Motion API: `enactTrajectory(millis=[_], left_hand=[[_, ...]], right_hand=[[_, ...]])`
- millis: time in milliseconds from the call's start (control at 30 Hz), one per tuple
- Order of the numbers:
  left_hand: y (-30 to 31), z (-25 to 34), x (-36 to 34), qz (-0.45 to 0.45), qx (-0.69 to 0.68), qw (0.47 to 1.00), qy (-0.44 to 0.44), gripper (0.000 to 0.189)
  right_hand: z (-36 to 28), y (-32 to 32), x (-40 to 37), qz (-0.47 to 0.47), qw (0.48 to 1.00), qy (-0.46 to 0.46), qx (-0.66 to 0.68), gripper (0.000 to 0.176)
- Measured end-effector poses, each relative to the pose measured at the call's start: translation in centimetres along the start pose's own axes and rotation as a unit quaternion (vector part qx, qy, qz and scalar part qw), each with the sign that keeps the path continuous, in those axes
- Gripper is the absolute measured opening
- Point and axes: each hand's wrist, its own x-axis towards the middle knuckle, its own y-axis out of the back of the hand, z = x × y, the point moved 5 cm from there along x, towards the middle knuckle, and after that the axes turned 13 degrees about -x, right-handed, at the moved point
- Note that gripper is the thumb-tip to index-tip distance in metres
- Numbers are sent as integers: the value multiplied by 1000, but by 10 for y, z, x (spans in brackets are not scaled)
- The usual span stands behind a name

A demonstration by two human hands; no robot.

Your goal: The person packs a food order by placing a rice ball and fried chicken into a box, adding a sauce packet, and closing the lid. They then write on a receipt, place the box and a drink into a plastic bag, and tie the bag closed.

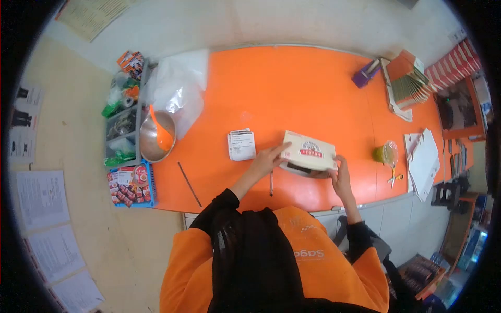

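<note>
A cream cardboard food box (311, 151) with a printed red and black logo is tilted above the orange table, its dark opening facing my body. My left hand (267, 159) holds its left end, fingers over the top edge. At the right end, my right hand (342, 180) grips the corner between thumb and fingers. Just below the left side of the box lies a pen (271, 184). A small stack of printed slips (241, 145) sits left of my left hand. What is inside the box cannot be made out.
To the left stand a steel bowl (150, 145) with an orange spoon (163, 136), grey bins (123, 128) and plastic bags (180, 88). A dark stick (189, 183) lies near the front edge. Rightward are a green-filled cup (385, 153), scissors (394, 178) and flat white cartons (424, 163).
</note>
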Motion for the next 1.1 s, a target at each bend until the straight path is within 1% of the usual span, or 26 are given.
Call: enactTrajectory(millis=[33, 67, 100, 133, 167, 200, 233, 267, 300, 367, 400, 467, 500, 533, 600, 633, 700, 733, 767, 833, 933, 1000, 1033, 1067, 1100], left_hand=[[0, 1, 4, 7, 3, 1000, 0, 54], [0, -1, 7, -7, -3, 1000, 22, 55], [-1, 0, 6, -4, -23, 1000, 5, 55], [-1, 1, 5, 1, -43, 999, -13, 55], [1, 3, 4, 8, -61, 998, -30, 55], [0, -1, 2, -14, -51, 999, 0, 56], [0, -2, 1, -22, -30, 999, -7, 56], [0, -3, 0, -30, -8, 999, -12, 56], [-1, -3, -1, -37, 13, 999, -17, 56], [-2, -4, -3, -57, 9, 998, -5, 53], [-1, -5, -3, -66, 8, 998, 0, 51], [-5, -5, -6, -35, 25, 995, -86, 49], [-6, -2, -9, -19, 34, 991, -128, 48], [-8, -8, -11, -35, 15, 995, -88, 44], [-14, -12, -11, -52, -32, 996, -58, 42], [-16, -13, -11, -54, -53, 996, -43, 42], [-14, -2, -12, -26, -137, 990, -6, 44], [-16, -4, -13, -24, -116, 992, -30, 46], [-18, -7, -15, -23, -97, 994, -54, 47], [-7, 11, -17, 21, 10, 990, -136, 45], [18, 15, -30, 106, 45, 979, -169, 40], [52, 0, -45, 206, 12, 969, -138, 34], [71, -8, -55, 254, -6, 959, -123, 32], [89, -20, -63, 308, -3, 946, -99, 31], [107, -34, -73, 361, 1, 930, -75, 31]], right_hand=[[5, -1, 3, -18, 999, -31, 29, 36], [12, -2, 7, -36, 996, -59, 58, 35], [16, -2, 8, -53, 991, -85, 87, 35], [4, 0, 7, -34, 994, -30, 98, 35], [6, 0, 5, -25, 998, -1, 58, 35], [13, -4, 1, -18, 999, 28, 20, 35], [18, -9, -3, -10, 998, 58, -18, 36], [28, -10, -5, -13, 995, 50, -85, 34], [27, -8, -7, -7, 994, 59, -97, 33], [23, -6, -6, 4, 990, 80, -120, 32], [11, -2, -6, 28, 978, 101, -182, 33], [-23, 5, -9, 73, 939, 142, -305, 35], [-32, -2, -7, 66, 927, 160, -334, 39], [-43, -12, -3, 58, 913, 180, -361, 42], [-62, -35, 11, 26, 886, 224, -405, 50], [-64, -46, 18, -1, 885, 227, -406, 50], [-62, -61, 28, -51, 878, 236, -414, 49], [-66, -59, 30, -46, 875, 250, -411, 45], [-74, -59, 33, -56, 879, 237, -409, 43], [-92, -58, 47, -77, 886, 206, -408, 39], [-137, -90, 105, -117, 912, 179, -349, 31], [-205, -137, 137, -50, 922, 322, -212, 23], [-233, -169, 153, -101, 929, 340, -105, 21], [-260, -207, 166, -138, 930, 336, -60, 22], [-285, -245, 176, -157, 910, 384, -15, 23]])
